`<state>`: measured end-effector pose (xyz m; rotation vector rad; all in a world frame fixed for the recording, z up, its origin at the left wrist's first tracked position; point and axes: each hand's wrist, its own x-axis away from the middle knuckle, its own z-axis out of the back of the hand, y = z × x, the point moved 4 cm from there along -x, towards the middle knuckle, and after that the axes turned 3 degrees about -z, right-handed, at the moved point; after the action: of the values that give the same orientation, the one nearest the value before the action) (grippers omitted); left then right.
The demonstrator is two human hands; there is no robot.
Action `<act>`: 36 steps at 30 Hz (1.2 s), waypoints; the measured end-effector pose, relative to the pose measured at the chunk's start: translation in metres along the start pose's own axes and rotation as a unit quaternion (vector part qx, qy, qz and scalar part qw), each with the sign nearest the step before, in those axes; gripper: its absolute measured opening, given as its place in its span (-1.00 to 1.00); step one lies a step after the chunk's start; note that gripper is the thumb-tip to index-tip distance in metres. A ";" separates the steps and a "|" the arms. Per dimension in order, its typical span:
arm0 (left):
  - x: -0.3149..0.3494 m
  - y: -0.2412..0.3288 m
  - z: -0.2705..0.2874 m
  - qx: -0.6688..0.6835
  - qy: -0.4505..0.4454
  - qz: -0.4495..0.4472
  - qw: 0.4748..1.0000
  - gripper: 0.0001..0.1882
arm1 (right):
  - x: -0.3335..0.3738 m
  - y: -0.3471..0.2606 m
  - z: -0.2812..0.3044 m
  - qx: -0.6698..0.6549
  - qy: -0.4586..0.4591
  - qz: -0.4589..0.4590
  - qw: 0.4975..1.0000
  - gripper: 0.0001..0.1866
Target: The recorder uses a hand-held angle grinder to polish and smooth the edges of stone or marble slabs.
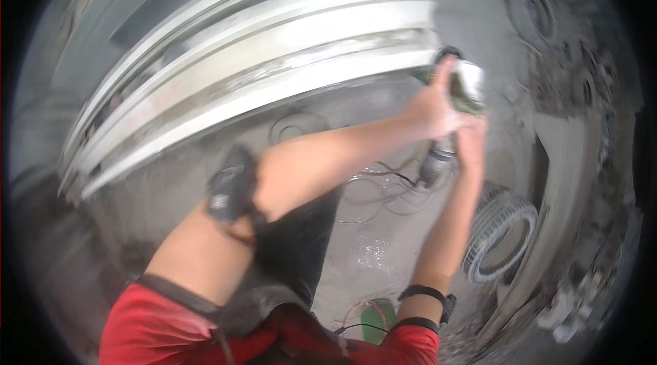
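Left arm: bare, bent at elbow, black strap at elbow, reaching up and right | Left hand (432, 108): grip closed, fingers wrapped | Right arm: bare, extended upward, black bands at wrist | Right hand (471, 140): just below left hand, grip closed | Sleeves: red, short

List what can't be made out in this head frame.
- Working end of the grey handheld power tool: head view, covered by the left hand and motion blur.
- Right hand fingers: wrapped behind the tool body.
- Contact point on the long white moulded slab: blurred.
- Dark clutter at right: smeared by fisheye rim.
- White ribbed ring on the floor: partly behind the right forearm.
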<state>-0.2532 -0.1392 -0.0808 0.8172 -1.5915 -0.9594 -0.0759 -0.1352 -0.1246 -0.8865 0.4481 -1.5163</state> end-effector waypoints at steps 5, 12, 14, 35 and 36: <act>0.090 -0.026 0.058 0.157 -0.001 0.053 0.986 0.41 | 0.066 -0.118 -0.060 -0.080 -0.050 0.009 0.995 -0.33; 0.393 -0.170 0.294 0.184 0.172 0.078 0.965 -0.31 | 0.272 -0.292 -0.337 -0.008 -0.229 0.155 0.961 -0.16; 0.476 -0.196 0.348 0.220 0.290 0.022 0.931 -0.39 | 0.320 -0.330 -0.406 -0.004 -0.315 0.171 0.933 -0.06; 0.013 -0.001 0.025 -0.009 0.040 0.026 0.999 0.36 | 0.019 -0.118 -0.015 -0.166 -0.065 -0.073 0.981 -0.43; 0.016 -0.012 0.026 -0.037 0.084 -0.039 0.995 0.29 | 0.024 -0.115 -0.017 -0.158 -0.068 0.002 0.985 -0.38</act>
<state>-0.2821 -0.1542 -0.0875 0.8901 -1.3805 -0.9743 -0.1639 -0.1428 -0.0449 -1.2283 0.5996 -1.3917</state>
